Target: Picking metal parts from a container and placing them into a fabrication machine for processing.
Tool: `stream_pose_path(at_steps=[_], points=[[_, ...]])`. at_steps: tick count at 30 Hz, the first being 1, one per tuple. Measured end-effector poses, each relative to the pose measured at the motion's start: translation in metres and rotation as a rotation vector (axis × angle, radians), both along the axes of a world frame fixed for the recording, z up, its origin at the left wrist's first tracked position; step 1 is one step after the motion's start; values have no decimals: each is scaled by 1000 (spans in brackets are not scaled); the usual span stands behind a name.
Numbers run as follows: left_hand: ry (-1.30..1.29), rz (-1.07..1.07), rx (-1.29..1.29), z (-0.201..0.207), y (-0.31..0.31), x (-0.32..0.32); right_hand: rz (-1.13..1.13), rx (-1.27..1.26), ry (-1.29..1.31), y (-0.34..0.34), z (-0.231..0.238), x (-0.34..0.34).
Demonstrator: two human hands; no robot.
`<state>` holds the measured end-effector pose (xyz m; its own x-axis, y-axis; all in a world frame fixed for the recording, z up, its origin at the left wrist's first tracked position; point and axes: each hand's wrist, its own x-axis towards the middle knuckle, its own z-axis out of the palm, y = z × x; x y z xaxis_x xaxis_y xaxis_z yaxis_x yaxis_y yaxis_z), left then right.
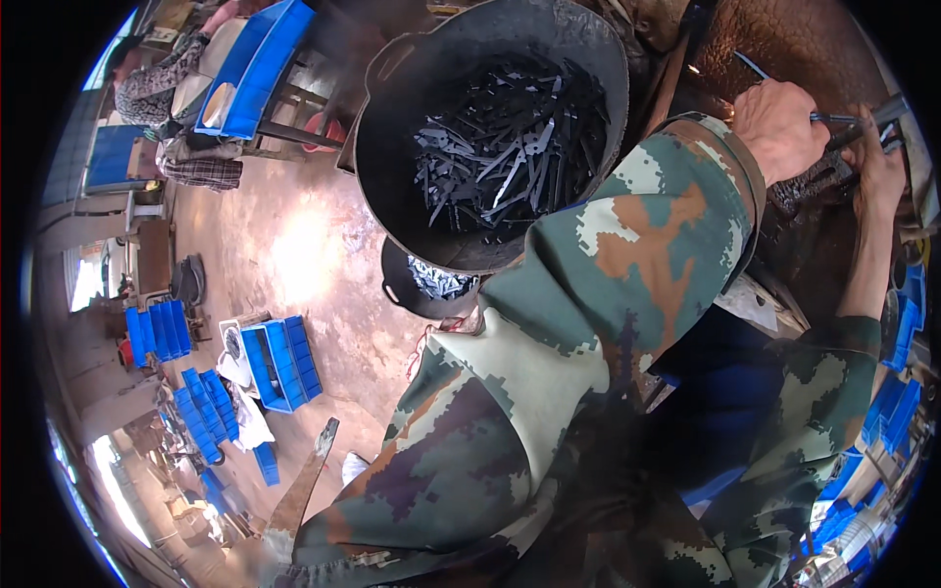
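Observation:
At the upper right, my left hand (781,129) is closed around a thin dark metal strip (751,66), which sticks out past the fingers on both sides. My right hand (875,169) is beside it, its fingers closed at the strip's other end; part of its grip is hidden. Both arms wear camouflage sleeves. Below the hands is a dark, greasy machine part (816,186). Left of my left forearm stands a large black basin (392,186) holding many loose flat dark metal pieces (510,147).
Beneath the basin, a smaller black bucket (397,284) contains shiny metal pieces. A brown, stained panel (804,44) rises behind my hands, with a small bright orange spot near it. Blue bins (281,363) stand on the floor at left. Another person (157,93) works by a blue tray (257,69).

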<state>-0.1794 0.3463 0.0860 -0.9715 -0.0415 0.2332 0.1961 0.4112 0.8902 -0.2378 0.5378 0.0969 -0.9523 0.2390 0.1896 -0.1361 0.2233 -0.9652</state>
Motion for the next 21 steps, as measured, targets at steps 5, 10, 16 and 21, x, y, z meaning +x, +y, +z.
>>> stream_pose_path(at_steps=[5,10,16,21], points=[[-22,-29,22,5,7,1,-13,112,-7,21,1,-8],[-17,-40,8,7,1,4,-18,71,23,6,7,1],[15,-47,8,8,-4,8,-24,98,-4,19,-3,-5],[160,-118,-161,17,-52,7,13,106,-15,0,-3,5]])
